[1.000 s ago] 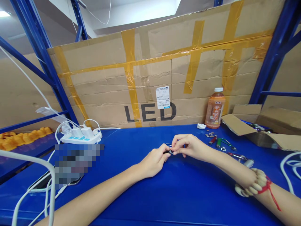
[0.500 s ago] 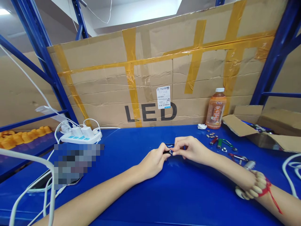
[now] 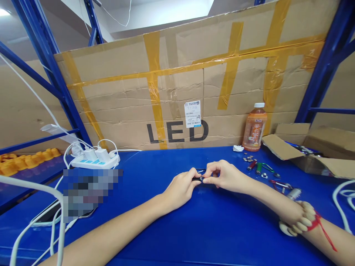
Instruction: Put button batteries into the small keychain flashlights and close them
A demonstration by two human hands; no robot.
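Close together over the middle of the blue table, my hands meet at a small black tube-shaped piece (image 3: 197, 178) with a shiny end. My left hand (image 3: 180, 189) is closed and pinches the piece from the left. From the right, the thumb and forefinger of my right hand (image 3: 226, 177) are closed at its shiny end. Any smaller part between those fingertips is too small to make out. Just behind the fingers shows a thin dark curved part (image 3: 200, 170); whether it joins the black piece, I cannot tell.
Several small round metal pieces (image 3: 249, 159), a red cylinder (image 3: 252, 165) and a green clip (image 3: 259, 168) lie to the right. Behind stand an orange drink bottle (image 3: 253, 129) and an open cardboard box (image 3: 313, 164). A white power strip (image 3: 95, 160) with cables is left.
My right hand has shifted very slightly left, with its fingertips still at the end of the black piece. My left hand holds it much as before.
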